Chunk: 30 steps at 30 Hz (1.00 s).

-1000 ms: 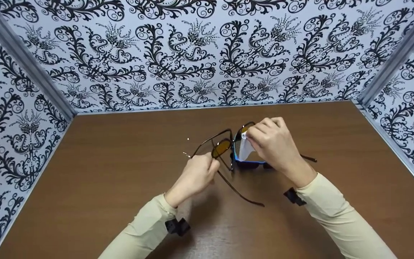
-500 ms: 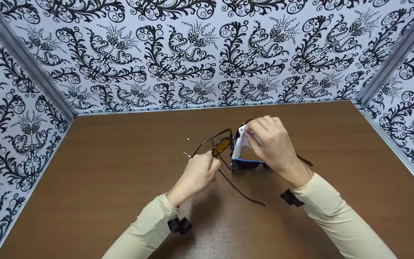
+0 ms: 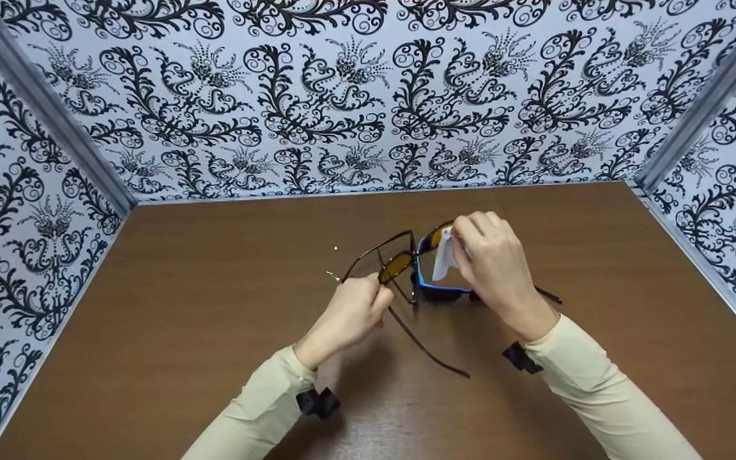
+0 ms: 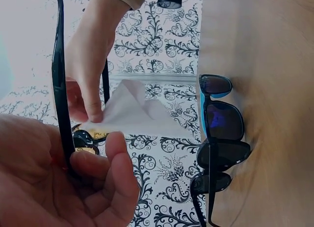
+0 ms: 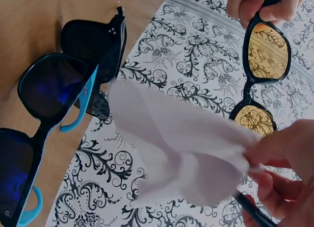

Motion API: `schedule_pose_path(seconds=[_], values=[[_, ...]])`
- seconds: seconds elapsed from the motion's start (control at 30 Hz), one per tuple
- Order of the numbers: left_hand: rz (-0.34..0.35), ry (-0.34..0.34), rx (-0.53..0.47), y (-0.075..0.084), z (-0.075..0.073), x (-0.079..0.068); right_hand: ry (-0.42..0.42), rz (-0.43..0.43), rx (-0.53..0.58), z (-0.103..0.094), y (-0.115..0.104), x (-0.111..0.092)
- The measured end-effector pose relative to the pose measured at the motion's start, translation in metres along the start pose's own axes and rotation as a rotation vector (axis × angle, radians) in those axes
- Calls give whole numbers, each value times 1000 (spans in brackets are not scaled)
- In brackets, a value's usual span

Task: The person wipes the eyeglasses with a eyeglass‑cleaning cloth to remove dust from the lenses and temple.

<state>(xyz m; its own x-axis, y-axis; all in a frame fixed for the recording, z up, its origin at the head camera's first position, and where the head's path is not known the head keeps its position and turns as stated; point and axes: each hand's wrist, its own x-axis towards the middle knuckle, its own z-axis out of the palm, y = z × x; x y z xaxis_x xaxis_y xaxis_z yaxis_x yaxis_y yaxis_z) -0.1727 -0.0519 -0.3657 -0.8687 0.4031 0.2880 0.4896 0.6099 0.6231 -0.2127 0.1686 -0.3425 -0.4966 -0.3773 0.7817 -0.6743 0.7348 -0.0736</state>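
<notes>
Black-framed glasses with round amber lenses [image 3: 397, 267]: here they are, up off the brown wooden bench [image 3: 227, 306], one slim temple sticking out towards the wearer's side.
Left hand [image 3: 355, 303]: I have its fingers curled around the frame by the hinge, a firm-looking hold on one end.
Right hand [image 3: 499, 262]: over at the other end, thumb and fingers pinched narrow on a soft white cloth [image 5: 171, 134], right beside the farther amber lens!
White cloth work: wiping, I judge, and in mid-course; the cloth hangs in loose folds, and I cannot confirm from here whether it presses on the glass.
Amber lens nearer the left hand: no cloth on it; whether it has had its rub, I cannot tell.
Black sunglasses with bright blue inner sides [image 4: 224, 120]: standing on the bench, no hand on them.
All-black sunglasses with dark lenses [image 5: 88, 43]: just beside the blue-sided pair, likewise untouched.
Left to do: finishing the farther lens, I reckon; whether those two dark pairs need a turn, my views don't settle.
</notes>
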Motion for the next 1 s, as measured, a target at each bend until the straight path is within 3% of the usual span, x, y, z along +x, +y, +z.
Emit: schedule_pose_path(seconds=[0.13,0.27,0.4,0.57,0.67,0.8,1.0], values=[[-9,-1,15,1,1,1,76,10,16,1,2,0],[7,25,26,1,3,3,91,-17,112,1,4,3],[12,47,10,0,5,4,53,-92,166,3,6,5],[24,72,14,-2,5,3,-37,-165,93,4,8,3],[27,68,18,-3,5,2,-55,-145,19,5,9,0],[7,52,20,-2,4,2,3,-55,-17,6,8,-1],[-32,88,64,0,5,4,144,7,125,6,3,1]])
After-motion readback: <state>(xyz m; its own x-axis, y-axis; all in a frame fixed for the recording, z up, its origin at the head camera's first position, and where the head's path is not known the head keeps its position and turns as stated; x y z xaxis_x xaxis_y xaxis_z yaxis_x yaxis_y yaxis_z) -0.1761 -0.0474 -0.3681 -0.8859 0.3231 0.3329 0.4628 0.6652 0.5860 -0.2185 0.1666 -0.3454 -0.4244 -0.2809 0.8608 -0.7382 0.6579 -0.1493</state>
